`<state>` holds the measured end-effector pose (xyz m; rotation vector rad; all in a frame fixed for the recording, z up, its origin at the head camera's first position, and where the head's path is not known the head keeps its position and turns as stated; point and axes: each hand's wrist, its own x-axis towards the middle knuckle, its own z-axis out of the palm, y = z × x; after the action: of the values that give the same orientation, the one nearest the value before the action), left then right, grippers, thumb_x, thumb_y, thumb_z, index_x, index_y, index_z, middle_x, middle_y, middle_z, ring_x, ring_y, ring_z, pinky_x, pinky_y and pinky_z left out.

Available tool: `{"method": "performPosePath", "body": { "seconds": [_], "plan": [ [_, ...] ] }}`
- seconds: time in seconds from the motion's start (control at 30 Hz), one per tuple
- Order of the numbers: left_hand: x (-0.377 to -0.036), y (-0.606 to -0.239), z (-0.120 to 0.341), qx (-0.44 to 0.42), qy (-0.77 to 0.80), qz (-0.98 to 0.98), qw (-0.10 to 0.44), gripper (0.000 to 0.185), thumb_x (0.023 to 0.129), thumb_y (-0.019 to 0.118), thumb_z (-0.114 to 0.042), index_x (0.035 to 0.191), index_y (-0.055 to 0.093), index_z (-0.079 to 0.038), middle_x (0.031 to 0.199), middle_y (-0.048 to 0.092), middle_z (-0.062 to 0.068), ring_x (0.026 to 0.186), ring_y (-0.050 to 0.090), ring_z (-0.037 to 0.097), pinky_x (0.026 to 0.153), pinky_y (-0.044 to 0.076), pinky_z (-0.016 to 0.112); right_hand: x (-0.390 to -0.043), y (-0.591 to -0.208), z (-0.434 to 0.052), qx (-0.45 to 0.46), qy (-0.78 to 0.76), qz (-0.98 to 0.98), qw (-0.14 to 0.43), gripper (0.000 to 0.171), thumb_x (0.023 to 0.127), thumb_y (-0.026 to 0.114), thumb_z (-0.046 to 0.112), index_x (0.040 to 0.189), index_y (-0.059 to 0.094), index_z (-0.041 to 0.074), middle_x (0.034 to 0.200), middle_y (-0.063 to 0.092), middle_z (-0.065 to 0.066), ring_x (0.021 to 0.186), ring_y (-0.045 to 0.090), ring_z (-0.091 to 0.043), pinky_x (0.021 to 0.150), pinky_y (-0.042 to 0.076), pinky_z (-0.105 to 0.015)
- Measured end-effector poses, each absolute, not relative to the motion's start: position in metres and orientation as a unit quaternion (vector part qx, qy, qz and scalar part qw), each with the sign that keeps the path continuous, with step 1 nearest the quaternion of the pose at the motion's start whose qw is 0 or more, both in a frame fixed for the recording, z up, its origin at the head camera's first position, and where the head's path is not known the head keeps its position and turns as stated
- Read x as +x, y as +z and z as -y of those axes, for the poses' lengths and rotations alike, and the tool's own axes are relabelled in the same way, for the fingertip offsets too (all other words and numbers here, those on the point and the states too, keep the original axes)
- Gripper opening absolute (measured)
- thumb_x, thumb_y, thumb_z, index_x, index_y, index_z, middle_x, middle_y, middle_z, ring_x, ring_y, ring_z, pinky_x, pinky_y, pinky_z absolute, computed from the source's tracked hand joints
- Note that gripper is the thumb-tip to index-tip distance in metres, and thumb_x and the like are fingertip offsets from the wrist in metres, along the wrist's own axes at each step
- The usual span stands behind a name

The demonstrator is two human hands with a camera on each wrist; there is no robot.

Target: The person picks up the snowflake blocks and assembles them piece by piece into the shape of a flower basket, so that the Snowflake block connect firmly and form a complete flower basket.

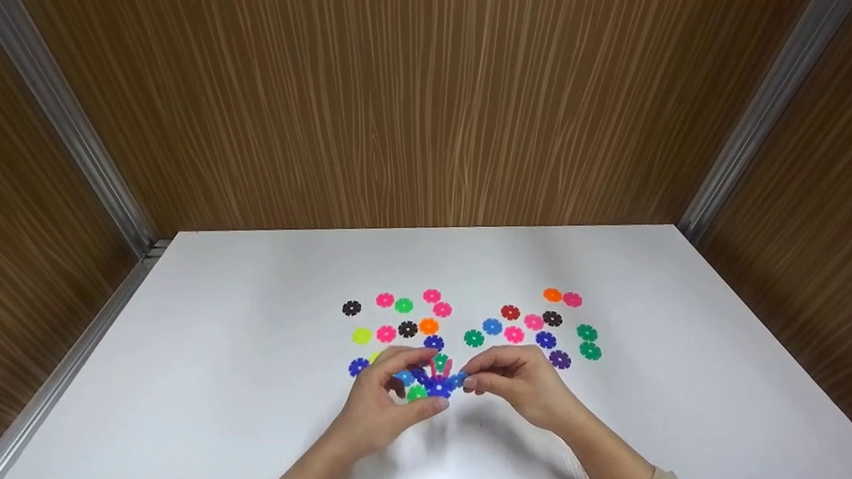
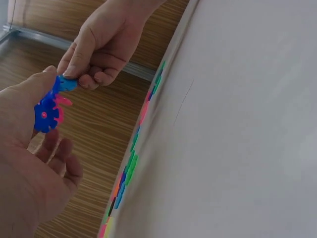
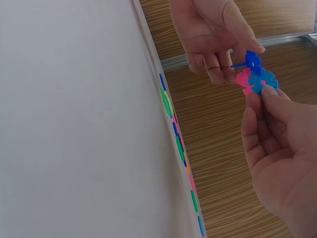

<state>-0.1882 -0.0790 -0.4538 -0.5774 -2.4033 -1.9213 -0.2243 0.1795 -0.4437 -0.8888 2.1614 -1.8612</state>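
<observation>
Above the table, my left hand point(image 1: 374, 404) holds a small cluster of notched, flower-shaped plastic discs between thumb and fingers. A dark blue disc point(image 2: 45, 115) in the cluster faces the left wrist view, with pink discs point(image 3: 243, 81) joined behind it. My right hand point(image 1: 534, 388) pinches a light blue disc point(image 3: 263, 82) between thumb and index finger at the cluster's right side. This disc touches the dark blue part; how deeply their slots engage I cannot tell. My left fingers partly cover the cluster in the left wrist view.
Several loose discs lie flat on the white table point(image 1: 253, 318) beyond the hands, among them an orange disc point(image 1: 552, 295), a black disc point(image 1: 352, 308) and a purple disc point(image 1: 560, 359). Wood-patterned panels point(image 1: 430, 112) with metal corner rails surround the table.
</observation>
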Motion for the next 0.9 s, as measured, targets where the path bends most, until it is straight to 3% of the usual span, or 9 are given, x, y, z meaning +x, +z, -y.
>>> {"method": "performPosePath", "body": {
  "seconds": [0.07,0.23,0.37,0.53,0.67,0.9],
  "plan": [
    [-0.189,-0.454,0.079,-0.186,-0.631,0.753,-0.007,0.052,0.088,0.089,-0.024,0.137,0.07,-0.024,0.129,0.065,0.002,0.111,0.062,0.026,0.085,0.054,0.032,-0.225,-0.443,-0.179,-0.291,-0.619,-0.725,0.082,0.013,0.098,0.075,0.003,0.109,0.079,-0.003,0.101,0.078,-0.016,0.087,0.075,-0.023,0.086,0.063,-0.034],
    [-0.189,-0.454,0.078,-0.176,-0.666,0.724,-0.038,0.053,0.086,0.091,-0.016,0.133,0.065,-0.011,0.125,0.066,0.007,0.101,0.069,0.028,0.083,0.058,0.028,-0.225,-0.44,-0.179,-0.281,-0.619,-0.727,0.097,0.015,0.098,0.076,0.005,0.111,0.079,-0.003,0.104,0.078,-0.018,0.089,0.076,-0.02,0.088,0.063,-0.035],
    [-0.188,-0.45,0.077,-0.163,-0.672,0.72,-0.052,0.051,0.087,0.091,-0.016,0.128,0.062,-0.01,0.12,0.068,0.009,0.097,0.07,0.025,0.081,0.058,0.026,-0.227,-0.437,-0.18,-0.274,-0.619,-0.728,0.107,0.018,0.098,0.076,0.005,0.113,0.077,-0.005,0.107,0.077,-0.02,0.093,0.076,-0.021,0.089,0.062,-0.035],
    [-0.192,-0.45,0.079,-0.152,-0.679,0.718,-0.036,0.051,0.087,0.09,-0.015,0.127,0.06,-0.007,0.114,0.07,0.009,0.095,0.071,0.026,0.084,0.06,0.029,-0.242,-0.437,-0.184,-0.245,-0.604,-0.753,0.087,0.021,0.098,0.076,0.007,0.117,0.076,-0.003,0.112,0.076,-0.018,0.101,0.076,-0.025,0.091,0.061,-0.032],
    [-0.195,-0.451,0.084,-0.148,-0.679,0.719,-0.016,0.053,0.087,0.09,-0.015,0.128,0.059,-0.005,0.112,0.072,0.009,0.097,0.072,0.026,0.088,0.061,0.031,-0.267,-0.445,-0.185,-0.218,-0.553,-0.801,0.074,0.022,0.098,0.077,0.012,0.119,0.078,0.004,0.115,0.077,-0.008,0.107,0.072,-0.024,0.093,0.059,-0.028],
    [-0.199,-0.45,0.09,-0.127,-0.683,0.719,0.008,0.053,0.087,0.09,-0.013,0.129,0.058,-0.005,0.114,0.07,0.011,0.099,0.072,0.027,0.09,0.06,0.03,-0.289,-0.461,-0.167,-0.245,-0.463,-0.845,0.107,0.026,0.096,0.08,0.011,0.121,0.08,0.019,0.117,0.076,0.005,0.11,0.069,-0.021,0.096,0.058,-0.038]
  ]
}}
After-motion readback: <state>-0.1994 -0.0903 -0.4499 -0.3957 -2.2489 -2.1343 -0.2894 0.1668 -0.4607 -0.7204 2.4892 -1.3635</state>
